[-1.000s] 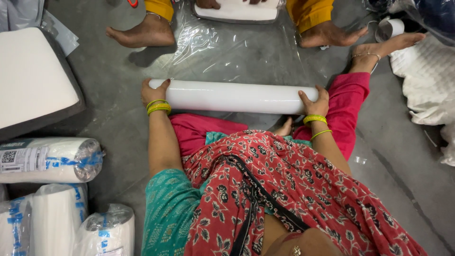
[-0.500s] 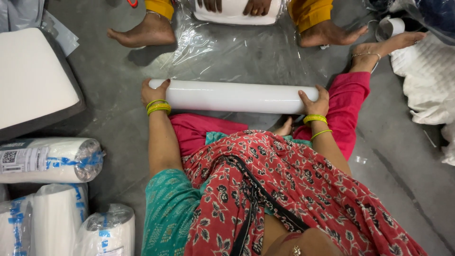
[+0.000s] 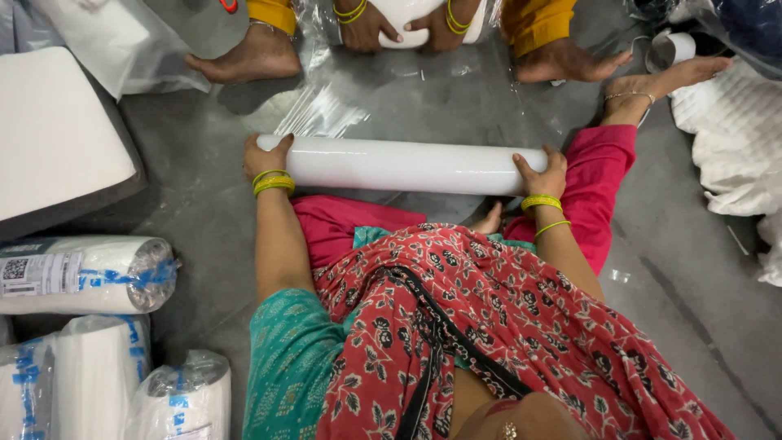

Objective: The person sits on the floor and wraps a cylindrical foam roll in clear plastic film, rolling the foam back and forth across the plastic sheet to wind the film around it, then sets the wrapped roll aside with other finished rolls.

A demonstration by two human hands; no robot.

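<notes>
1. Roll of clear film (image 3: 403,165), long and white, lies on the grey floor (image 3: 204,163) with its long axis running left to right, straight between the two hands.
2. Left hand (image 3: 265,156) is closed over the roll's left end; right hand (image 3: 542,173) is closed over its right end. Both are equally near, one at each end.
3. Beyond the roll, film sheet (image 3: 326,110) stretches away to a co-worker's hands (image 3: 407,24) pressing on a white bundle.
4. Wrapped white rolls (image 3: 85,273) lie well off to the left hand's side.
</notes>
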